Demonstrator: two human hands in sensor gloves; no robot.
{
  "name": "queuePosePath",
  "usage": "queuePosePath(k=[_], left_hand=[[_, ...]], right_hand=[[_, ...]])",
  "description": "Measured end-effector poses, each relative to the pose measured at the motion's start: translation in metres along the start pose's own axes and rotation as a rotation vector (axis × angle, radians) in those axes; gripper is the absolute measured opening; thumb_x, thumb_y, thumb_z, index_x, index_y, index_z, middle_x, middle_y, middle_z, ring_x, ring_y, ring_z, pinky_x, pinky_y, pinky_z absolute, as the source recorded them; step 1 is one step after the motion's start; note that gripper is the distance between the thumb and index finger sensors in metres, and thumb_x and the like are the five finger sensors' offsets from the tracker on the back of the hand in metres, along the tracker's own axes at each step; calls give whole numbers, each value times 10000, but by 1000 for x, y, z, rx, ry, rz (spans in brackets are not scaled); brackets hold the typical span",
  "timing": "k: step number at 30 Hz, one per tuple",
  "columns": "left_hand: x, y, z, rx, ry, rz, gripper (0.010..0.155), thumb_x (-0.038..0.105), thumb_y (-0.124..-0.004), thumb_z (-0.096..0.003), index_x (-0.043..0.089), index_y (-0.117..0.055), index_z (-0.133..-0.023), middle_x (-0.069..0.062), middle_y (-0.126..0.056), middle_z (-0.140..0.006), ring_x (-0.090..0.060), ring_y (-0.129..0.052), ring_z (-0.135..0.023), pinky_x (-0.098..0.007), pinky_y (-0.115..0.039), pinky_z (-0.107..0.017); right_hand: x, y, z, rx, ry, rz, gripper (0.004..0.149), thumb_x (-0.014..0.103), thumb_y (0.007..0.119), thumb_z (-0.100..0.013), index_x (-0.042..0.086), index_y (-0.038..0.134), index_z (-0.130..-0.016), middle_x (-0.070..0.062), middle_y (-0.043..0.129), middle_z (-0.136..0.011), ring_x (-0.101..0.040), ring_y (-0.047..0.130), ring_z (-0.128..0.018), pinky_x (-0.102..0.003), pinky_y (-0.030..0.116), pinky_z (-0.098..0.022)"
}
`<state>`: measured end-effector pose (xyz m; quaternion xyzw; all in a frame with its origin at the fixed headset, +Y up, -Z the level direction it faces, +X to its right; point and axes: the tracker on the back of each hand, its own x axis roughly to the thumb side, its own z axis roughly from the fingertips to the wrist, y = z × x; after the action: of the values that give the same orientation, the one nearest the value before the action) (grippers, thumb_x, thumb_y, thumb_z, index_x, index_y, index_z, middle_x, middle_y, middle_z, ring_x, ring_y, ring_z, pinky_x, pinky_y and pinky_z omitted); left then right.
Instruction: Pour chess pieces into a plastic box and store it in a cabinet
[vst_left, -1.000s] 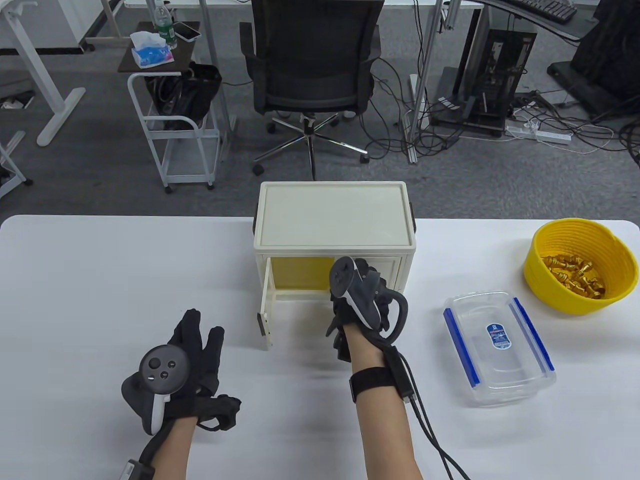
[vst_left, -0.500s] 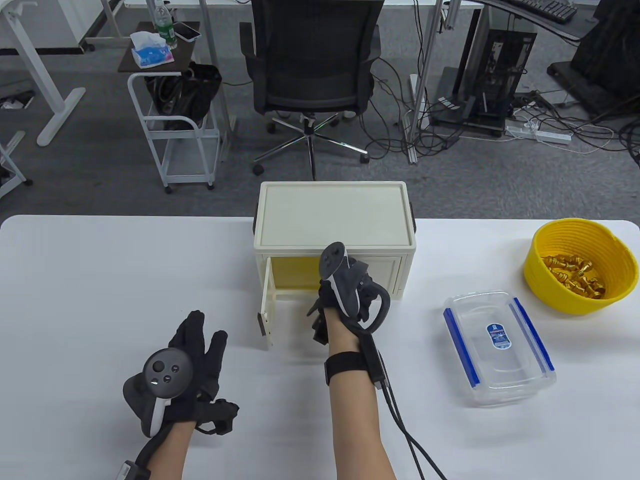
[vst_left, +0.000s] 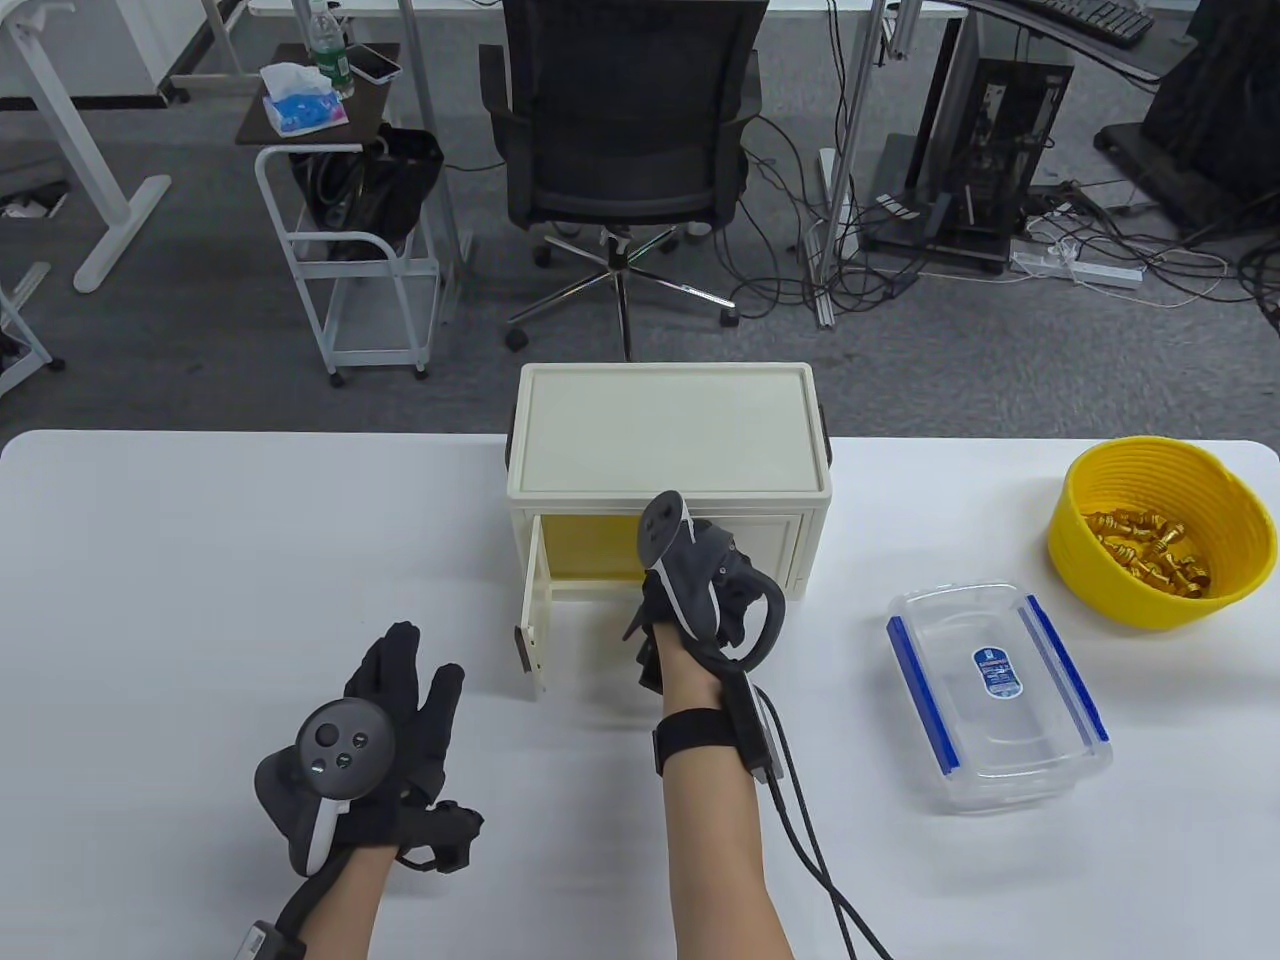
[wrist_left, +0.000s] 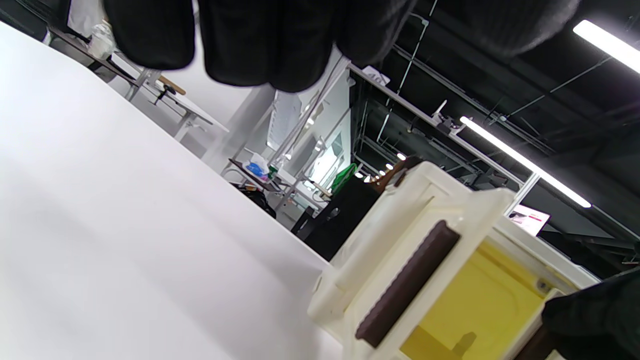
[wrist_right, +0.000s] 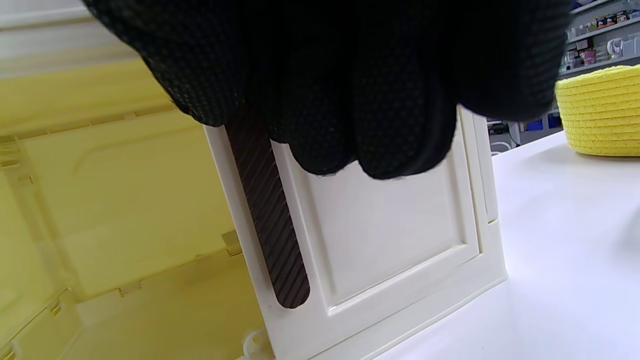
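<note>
Cream moulded plastic cabinet, left door swung open, has its ribbed brown right-door handle under the right hand's curled fingertips, grip unclear; left hand lies flat, fingers spread.

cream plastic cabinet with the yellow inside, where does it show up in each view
Table view: the cream plastic cabinet stands at centre, left door swung open, the right hand at its front.
Left wrist view: lower right, tilted, yellow interior showing.
Right wrist view: fills the left and centre, under the gloved fingers.
Shared landmark: the dark ribbed handle strip on a door edge.
</note>
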<state>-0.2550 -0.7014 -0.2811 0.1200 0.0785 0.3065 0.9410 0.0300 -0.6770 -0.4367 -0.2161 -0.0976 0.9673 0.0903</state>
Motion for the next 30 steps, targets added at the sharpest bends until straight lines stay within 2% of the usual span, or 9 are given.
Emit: queuePosePath(k=[11, 20, 21, 22, 30], left_hand=[[1, 1, 1, 6, -17, -1, 691, 571, -583, -575, 166, -461, -1121, -230, -563, -1167, -486, -601, -1039, -676, -587, -704], [0, 5, 1, 26, -21, 35, 664, 558, -575, -580, 189, -466, -1121, -223, -558, -1170, -478, -598, -1045, -676, -583, -709], [0, 5, 1, 26, -17, 42, 665, 558, -575, -580, 188, -466, -1122, -225, -555, -1172, -480, -597, -1045, -678, -583, -708], [-1, 6, 1, 25, -15, 46, 665, 559, -575, -580, 189, -466, -1122, -225, -555, -1172, -480, -594, -1046, -678, -582, -708], [-2, 6, 0, 22, -11, 45, 660, 562, -574, -579, 200, -472, -1122, -227, -551, -1174, -481, -591, -1048, -679, -581, -708]], right_hand=[[-29, -7, 19, 26, -99, -44, 427, 399, 823, -550, 52, 873, -795, -130, 987, -641, -307, 1007, -475, -424, 890, -366], [-73, -18, 38, 49, -245, -45, 403, 332, 776, -566, 57, 845, -852, -164, 964, -690, -337, 992, -514, -444, 878, -393], [-79, -20, 39, 55, -252, -49, 701, 491, 909, -307, 61, 843, -857, -165, 962, -694, -339, 991, -519, -446, 878, -396], [-84, -21, 39, 61, -255, -54, 399, 324, 772, -565, 67, 840, -862, -166, 959, -701, -341, 989, -524, -448, 877, -399], [-131, -29, 30, 179, -198, -190, 391, 294, 770, -562, 92, 821, -893, -186, 944, -731, -359, 978, -551, -468, 867, -420]])
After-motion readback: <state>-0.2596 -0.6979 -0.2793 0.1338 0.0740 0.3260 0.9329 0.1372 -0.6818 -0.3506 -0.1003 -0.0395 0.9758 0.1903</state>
